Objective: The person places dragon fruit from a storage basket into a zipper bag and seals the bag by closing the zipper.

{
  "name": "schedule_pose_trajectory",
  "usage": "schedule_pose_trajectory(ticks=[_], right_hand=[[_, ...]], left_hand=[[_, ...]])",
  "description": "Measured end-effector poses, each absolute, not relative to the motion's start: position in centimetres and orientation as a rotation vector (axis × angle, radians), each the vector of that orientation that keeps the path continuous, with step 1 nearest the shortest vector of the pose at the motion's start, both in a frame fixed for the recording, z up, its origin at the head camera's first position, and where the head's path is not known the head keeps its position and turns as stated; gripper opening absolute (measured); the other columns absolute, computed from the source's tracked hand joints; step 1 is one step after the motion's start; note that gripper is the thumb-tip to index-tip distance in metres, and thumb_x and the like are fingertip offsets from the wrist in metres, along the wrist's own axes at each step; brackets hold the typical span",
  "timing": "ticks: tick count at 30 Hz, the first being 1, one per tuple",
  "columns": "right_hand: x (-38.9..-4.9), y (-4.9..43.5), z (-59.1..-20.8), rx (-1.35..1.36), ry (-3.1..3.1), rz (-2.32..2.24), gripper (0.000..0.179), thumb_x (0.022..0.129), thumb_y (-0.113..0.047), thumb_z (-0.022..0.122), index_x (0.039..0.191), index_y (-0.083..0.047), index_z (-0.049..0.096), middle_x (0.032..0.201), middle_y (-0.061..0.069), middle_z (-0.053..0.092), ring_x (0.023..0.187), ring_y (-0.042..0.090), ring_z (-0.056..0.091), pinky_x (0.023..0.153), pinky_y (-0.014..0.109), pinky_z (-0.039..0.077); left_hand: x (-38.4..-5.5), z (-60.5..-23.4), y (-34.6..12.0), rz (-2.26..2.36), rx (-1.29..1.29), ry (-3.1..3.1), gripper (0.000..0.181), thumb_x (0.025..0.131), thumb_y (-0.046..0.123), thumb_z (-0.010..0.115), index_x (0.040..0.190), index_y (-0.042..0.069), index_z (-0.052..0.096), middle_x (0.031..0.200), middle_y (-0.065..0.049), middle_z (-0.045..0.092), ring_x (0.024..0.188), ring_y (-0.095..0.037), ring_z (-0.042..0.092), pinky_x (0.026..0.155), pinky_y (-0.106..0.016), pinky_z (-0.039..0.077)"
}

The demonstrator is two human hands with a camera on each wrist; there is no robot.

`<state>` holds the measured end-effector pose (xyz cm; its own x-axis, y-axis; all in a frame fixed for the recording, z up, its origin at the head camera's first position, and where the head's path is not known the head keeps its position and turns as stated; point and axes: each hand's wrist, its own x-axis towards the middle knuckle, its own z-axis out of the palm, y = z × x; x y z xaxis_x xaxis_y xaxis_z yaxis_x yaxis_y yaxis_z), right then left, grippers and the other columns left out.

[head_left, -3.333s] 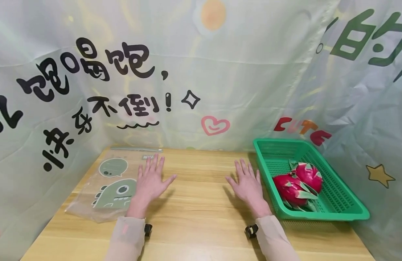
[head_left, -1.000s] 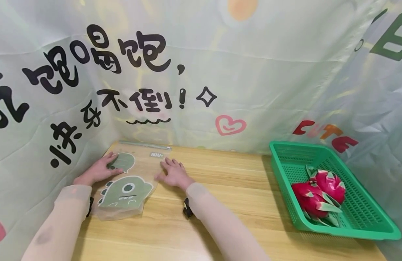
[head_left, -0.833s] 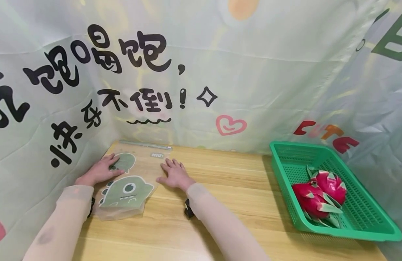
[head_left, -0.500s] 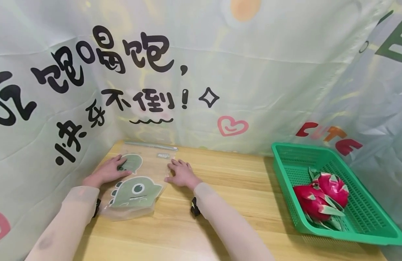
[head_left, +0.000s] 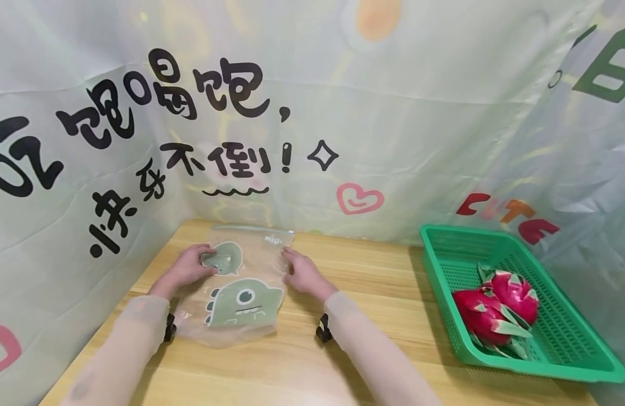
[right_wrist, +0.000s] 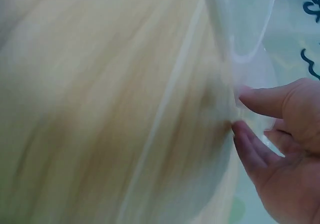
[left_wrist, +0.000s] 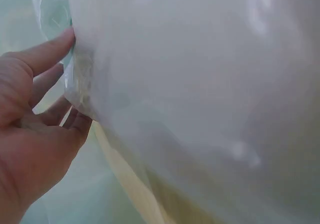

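Note:
A clear zip bag (head_left: 241, 254) with a green cartoon dinosaur and speech bubble printed on it is held over the left part of the table. My left hand (head_left: 190, 268) grips the bag's left edge; in the left wrist view the thumb (left_wrist: 57, 44) lies on one face and the fingers curl behind the edge. On the opposite side, my right hand (head_left: 307, 273) pinches the right edge, with thumb (right_wrist: 265, 100) and fingertips meeting the film in the right wrist view. The zip strip (head_left: 251, 228) runs along the bag's far end.
A green plastic basket (head_left: 436, 299) stands at the right of the wooden table (head_left: 363, 293), with two red dragon fruits (head_left: 487, 316) inside. Printed cloth (head_left: 302, 113) walls rise behind the table and at both sides.
Both hands came from beside the bag to its two edges and took hold. The bag has since shifted right and looks lifted. The basket and dragon fruits stay put.

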<state>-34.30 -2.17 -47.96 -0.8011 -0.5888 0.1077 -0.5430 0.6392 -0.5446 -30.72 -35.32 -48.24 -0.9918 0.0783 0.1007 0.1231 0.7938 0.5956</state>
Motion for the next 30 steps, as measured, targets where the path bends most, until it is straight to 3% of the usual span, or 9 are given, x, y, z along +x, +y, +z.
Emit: schedule_pose_trajectory(ticks=[4,7,15,18,23,27,30], right_hand=[[-34.2,-0.4,-47.6,-0.987,2.766,-1.029,0.078,0.083,0.014,0.069,0.155,0.003,0.042,0.167,0.014,0.034,0.111,0.029,0.068,0.098,0.035,0.059],[-33.9,1.0,-47.2,-0.951,2.744,-1.16,0.081,0.081,0.02,0.065,0.156,0.001,0.041,0.167,0.012,0.034,0.087,0.021,0.069,0.076,0.025,0.062],[-32.8,5.0,-46.5,-0.89,2.725,-1.458,0.081,0.08,0.028,0.06,0.155,0.001,0.045,0.165,0.014,0.037,0.088,0.023,0.071,0.076,0.026,0.063],[-32.4,6.5,-46.3,-0.876,2.731,-1.508,0.082,0.081,0.027,0.062,0.156,-0.002,0.044,0.166,0.009,0.037,0.089,0.021,0.071,0.079,0.025,0.062],[-31.4,8.9,-45.6,-0.859,2.702,-1.624,0.085,0.083,0.026,0.064,0.158,-0.006,0.042,0.168,0.005,0.035,0.094,0.026,0.071,0.089,0.033,0.063],[-30.4,10.4,-45.1,-0.85,2.664,-1.81,0.078,0.085,0.02,0.069,0.156,-0.002,0.044,0.166,0.012,0.036,0.105,0.036,0.071,0.095,0.04,0.061],[-29.6,11.3,-44.8,-0.771,2.641,-1.989,0.065,0.09,0.013,0.071,0.151,0.0,0.051,0.161,0.015,0.044,0.113,0.04,0.069,0.096,0.036,0.061]], left_hand=[[-30.7,-48.0,-33.8,-1.076,-0.063,-2.857,0.054,0.087,0.008,0.08,0.135,-0.008,0.06,0.143,-0.036,0.049,0.125,-0.053,0.053,0.109,-0.065,0.045],[-30.8,-47.8,-32.5,-1.216,0.023,-2.822,0.05,0.092,0.012,0.077,0.137,-0.003,0.061,0.141,-0.033,0.052,0.125,-0.049,0.055,0.107,-0.06,0.049],[-30.9,-47.2,-28.9,-1.692,0.215,-2.544,0.053,0.098,0.014,0.071,0.146,0.001,0.054,0.143,-0.032,0.054,0.129,-0.043,0.059,0.099,-0.04,0.059],[-30.6,-46.6,-27.7,-1.839,0.276,-2.426,0.059,0.098,0.013,0.07,0.152,0.004,0.048,0.149,-0.029,0.052,0.13,-0.041,0.059,0.099,-0.037,0.058],[-30.2,-45.3,-25.5,-1.967,0.178,-2.328,0.062,0.097,0.006,0.067,0.155,0.003,0.044,0.161,-0.022,0.04,0.135,-0.04,0.054,0.108,-0.039,0.053],[-29.8,-43.8,-23.4,-1.99,0.08,-2.264,0.062,0.096,0.001,0.066,0.155,0.003,0.045,0.159,-0.019,0.044,0.139,-0.036,0.05,0.11,-0.032,0.051],[-29.3,-42.7,-21.6,-1.969,0.035,-2.21,0.064,0.095,-0.001,0.066,0.155,0.005,0.045,0.156,-0.018,0.049,0.135,-0.035,0.051,0.102,-0.023,0.052]])
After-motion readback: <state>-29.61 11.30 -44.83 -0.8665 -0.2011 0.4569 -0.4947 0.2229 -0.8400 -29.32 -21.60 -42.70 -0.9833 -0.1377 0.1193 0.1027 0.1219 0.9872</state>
